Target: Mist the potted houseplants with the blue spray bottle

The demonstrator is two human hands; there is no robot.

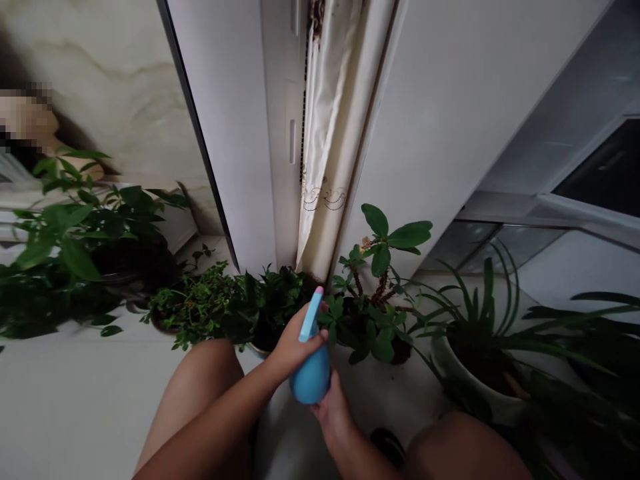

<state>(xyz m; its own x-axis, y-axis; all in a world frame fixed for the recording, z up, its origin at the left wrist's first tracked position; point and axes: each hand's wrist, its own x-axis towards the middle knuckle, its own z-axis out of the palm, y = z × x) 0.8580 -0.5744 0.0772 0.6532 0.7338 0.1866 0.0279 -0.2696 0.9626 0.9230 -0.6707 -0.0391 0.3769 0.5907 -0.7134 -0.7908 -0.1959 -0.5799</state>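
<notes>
A blue spray bottle (311,378) with a pink nozzle tip is held in front of my knees, its head pointing away from me. My left hand (291,341) is wrapped round the neck just under the spray head, its fingers partly hidden behind the bottle. Lower down, my right hand (332,408) grips the bottle's base from the right side. Just beyond the nozzle stand a dark leafy potted plant (277,303) and, to the right, a thorny-stemmed plant (383,293) with broad green leaves. No spray can be made out.
Farther left are a small-leaved potted plant (195,303) and a larger bushy plant (80,227). A spider-like plant in a white pot (450,353) stands right. A cream curtain (330,133) hangs between white panels. At the far left edge a person (43,130) is partly visible.
</notes>
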